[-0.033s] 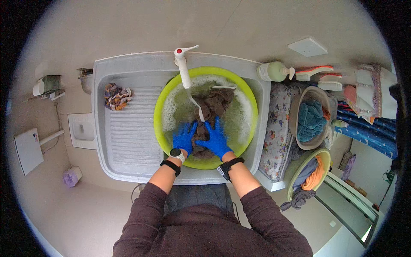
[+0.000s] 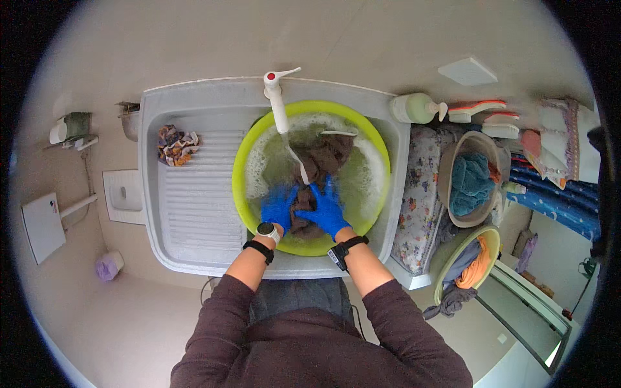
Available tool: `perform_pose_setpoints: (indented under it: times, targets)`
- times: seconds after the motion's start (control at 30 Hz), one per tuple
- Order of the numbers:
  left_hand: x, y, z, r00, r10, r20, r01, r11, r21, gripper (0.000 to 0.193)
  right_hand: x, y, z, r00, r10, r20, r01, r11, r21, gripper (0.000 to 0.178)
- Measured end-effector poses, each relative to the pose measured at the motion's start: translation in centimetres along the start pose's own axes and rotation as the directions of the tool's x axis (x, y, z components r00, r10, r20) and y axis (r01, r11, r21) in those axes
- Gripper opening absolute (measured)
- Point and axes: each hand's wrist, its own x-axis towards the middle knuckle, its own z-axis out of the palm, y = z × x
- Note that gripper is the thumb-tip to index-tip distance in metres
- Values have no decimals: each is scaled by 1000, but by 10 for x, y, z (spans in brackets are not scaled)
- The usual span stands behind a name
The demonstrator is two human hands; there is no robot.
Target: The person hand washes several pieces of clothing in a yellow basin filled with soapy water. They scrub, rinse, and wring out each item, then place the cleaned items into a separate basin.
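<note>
A brown cloth lies bunched and soaked in a lime-green basin of sudsy water. My left hand, in a blue glove, is at the cloth's left side, its fingers stretched forward and partly under the water. On the cloth's right side rests my right hand, also blue-gloved, with thumb and fingers spread. Both hands touch the cloth without closing round it. A stream of water runs from the white tap onto the cloth between them. A pale, thin-edged item shows at the cloth's far end; its kind I cannot make out.
The basin stands in a grey sink with a ribbed washboard; a patterned cloth lies at its far left. To the right are a soap pump bottle, brushes, a tub with teal cloth and a green bucket of clothes.
</note>
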Motion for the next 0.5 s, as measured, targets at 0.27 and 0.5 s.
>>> perform_pose_setpoints:
  times: [0.27,0.5]
  targets:
    - [37,-44,66,975,-135,178,156,982,-111,49,52,29,21,959,137,249,-120,989,-82,59]
    - [37,-29,56,879,-338,336,193,897,397,48,68,33,0,893,291,343,-285,956,-68,44]
